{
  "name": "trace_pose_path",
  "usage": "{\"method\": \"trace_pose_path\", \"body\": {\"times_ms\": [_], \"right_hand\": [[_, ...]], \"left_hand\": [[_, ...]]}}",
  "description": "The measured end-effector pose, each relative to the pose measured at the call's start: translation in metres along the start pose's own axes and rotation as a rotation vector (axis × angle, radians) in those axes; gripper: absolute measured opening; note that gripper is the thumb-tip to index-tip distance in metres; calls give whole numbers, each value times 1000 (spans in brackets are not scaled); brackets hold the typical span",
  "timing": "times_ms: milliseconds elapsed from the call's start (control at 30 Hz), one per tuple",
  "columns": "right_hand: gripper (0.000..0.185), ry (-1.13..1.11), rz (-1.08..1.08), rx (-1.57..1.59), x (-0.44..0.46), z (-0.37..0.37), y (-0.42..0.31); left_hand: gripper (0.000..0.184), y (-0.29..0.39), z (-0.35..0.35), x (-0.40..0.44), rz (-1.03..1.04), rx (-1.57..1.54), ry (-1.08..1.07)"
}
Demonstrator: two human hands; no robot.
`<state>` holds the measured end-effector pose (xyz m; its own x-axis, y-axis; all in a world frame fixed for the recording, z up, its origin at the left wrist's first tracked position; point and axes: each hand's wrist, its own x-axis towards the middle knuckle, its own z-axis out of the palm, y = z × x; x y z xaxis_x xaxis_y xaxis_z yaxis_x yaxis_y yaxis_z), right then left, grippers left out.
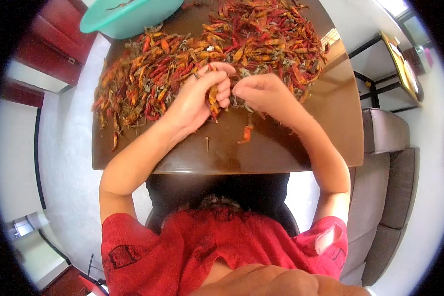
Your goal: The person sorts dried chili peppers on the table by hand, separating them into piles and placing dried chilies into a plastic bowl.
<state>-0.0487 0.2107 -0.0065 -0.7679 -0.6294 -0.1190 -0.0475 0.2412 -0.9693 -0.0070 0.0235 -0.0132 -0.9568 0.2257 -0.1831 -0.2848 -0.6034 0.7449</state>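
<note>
My left hand [205, 93] is closed around several dried chili peppers [213, 102]; their red and yellow tips stick out below the curled fingers. Close beside it, my right hand [262, 93] has thumb and fingers pressed together in a pinch. Whatever sits between those fingertips, if anything, is hidden. Both hands are over the front edge of a wide heap of dried red and orange chilies [269, 42]. A single orange-red chili piece [245, 134], slightly blurred, shows below my right hand. To its left, a thin brown stem [207, 144] lies on the tabletop.
The heap spreads over the brown glossy table [281, 155], whose rounded front edge is near my body. A turquoise basin [128, 19] stands at the back left. On the right are a grey sofa [387, 130] and a black-framed side table [397, 69].
</note>
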Motion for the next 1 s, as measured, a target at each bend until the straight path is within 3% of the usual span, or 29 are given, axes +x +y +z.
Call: {"method": "trace_pose_path", "body": {"times_ms": [133,200,267,333,667,767,900,1000], "right_hand": [[21,-97,-201,-235,-14,-22,-4],[27,-360,-126,-729,-28,-32,-18],[27,-350,-35,-787,-33,-27,-26],[17,-299,-165,-953,-35,-22,-11],[14,-231,-135,-1073,-33,-9,-9],[16,-206,-203,-955,-34,-24,-13],[26,-158,-94,-882,-35,-30,-27],[42,-190,-19,-1073,-34,-5,-24]], "left_hand": [[12,20,-5,0,158,139,-6],[12,25,-7,1,162,136,7],[12,23,-10,1,150,124,4],[12,21,-8,1,127,135,-3],[13,20,-10,2,64,150,-29],[13,18,-10,2,63,166,0],[12,16,-10,3,77,198,4],[12,14,-9,3,59,188,3]]}}
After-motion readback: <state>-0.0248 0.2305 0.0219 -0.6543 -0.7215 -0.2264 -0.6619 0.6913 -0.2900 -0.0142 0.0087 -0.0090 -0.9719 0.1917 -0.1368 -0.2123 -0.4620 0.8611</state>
